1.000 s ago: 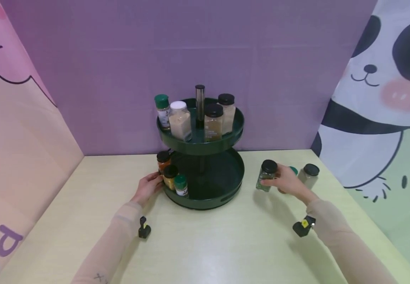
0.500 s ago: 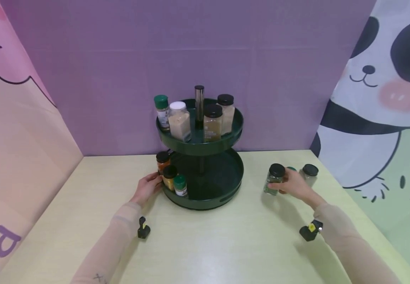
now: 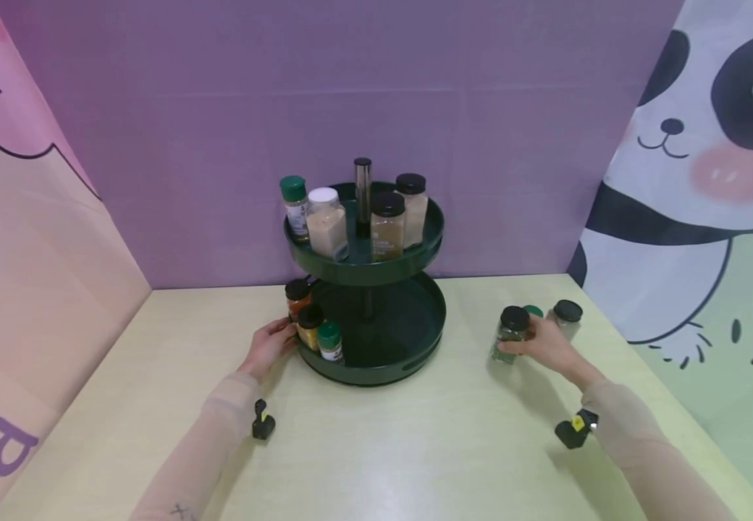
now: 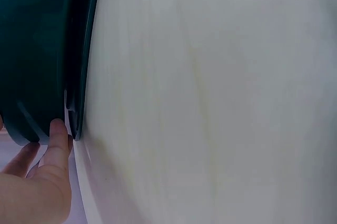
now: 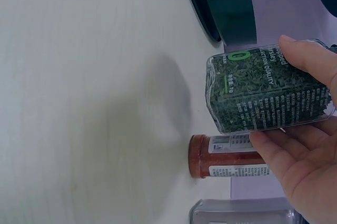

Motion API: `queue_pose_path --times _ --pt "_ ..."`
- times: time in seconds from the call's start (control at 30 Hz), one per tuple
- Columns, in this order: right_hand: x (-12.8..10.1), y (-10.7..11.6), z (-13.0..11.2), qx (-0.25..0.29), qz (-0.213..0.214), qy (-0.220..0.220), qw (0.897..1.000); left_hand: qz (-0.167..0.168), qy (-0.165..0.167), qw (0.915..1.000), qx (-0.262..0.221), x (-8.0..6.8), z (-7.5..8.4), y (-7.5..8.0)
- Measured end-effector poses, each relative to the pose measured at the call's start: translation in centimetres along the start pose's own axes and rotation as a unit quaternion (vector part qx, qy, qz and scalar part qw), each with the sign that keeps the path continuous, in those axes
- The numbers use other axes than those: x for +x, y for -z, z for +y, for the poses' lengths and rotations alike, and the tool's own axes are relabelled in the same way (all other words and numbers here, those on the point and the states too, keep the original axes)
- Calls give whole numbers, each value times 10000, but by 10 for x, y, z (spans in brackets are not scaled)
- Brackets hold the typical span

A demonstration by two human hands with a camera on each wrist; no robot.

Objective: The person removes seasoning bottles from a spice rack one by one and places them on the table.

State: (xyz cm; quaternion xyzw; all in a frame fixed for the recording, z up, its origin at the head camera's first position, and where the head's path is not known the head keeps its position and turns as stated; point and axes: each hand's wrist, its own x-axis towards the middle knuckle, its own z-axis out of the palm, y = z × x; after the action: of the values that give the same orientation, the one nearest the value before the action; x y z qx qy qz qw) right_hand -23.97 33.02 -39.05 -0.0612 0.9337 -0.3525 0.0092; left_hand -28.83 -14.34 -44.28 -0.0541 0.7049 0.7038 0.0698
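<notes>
My right hand (image 3: 546, 346) grips a clear, square spice jar of chopped parsley (image 5: 268, 84) by its sides, thumb on one face and fingers on the opposite one. Its black lid (image 3: 515, 317) points up, and a shadow shows below its base in the right wrist view. Beside it stands a round jar of red spice (image 5: 226, 155), whose green cap (image 3: 533, 311) shows behind my hand. My left hand (image 3: 268, 347) touches the lower tier of a dark green two-tier turntable (image 3: 370, 375), fingertips against its outer wall (image 4: 37, 50). Right there on that tier stand several small spice jars (image 3: 309, 327).
Another clear jar with a black lid (image 3: 567, 316) stands on the right, behind my right hand. On the turntable's upper tier (image 3: 363, 271), several spice jars surround a metal post (image 3: 363, 195). The pale tabletop (image 3: 376, 441) meets a purple backdrop (image 3: 220, 181) behind.
My right hand has carried the parsley jar to the right and slightly toward me, close by the other jars there. My left hand stays at the lower tier.
</notes>
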Motion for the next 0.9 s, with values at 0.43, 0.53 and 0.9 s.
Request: queue_pose_path --times 0.43,0.53,0.9 --pt "-9 -1 16 69 41 -108 9999 -10 -52 10000 -4 -2 0 -1" --pt "-11 0 18 65 49 -133 9999 -16 -51 10000 -29 -2 0 -1" --pt "-19 5 28 29 63 -164 9998 -38 -69 10000 -12 0 -1 1"
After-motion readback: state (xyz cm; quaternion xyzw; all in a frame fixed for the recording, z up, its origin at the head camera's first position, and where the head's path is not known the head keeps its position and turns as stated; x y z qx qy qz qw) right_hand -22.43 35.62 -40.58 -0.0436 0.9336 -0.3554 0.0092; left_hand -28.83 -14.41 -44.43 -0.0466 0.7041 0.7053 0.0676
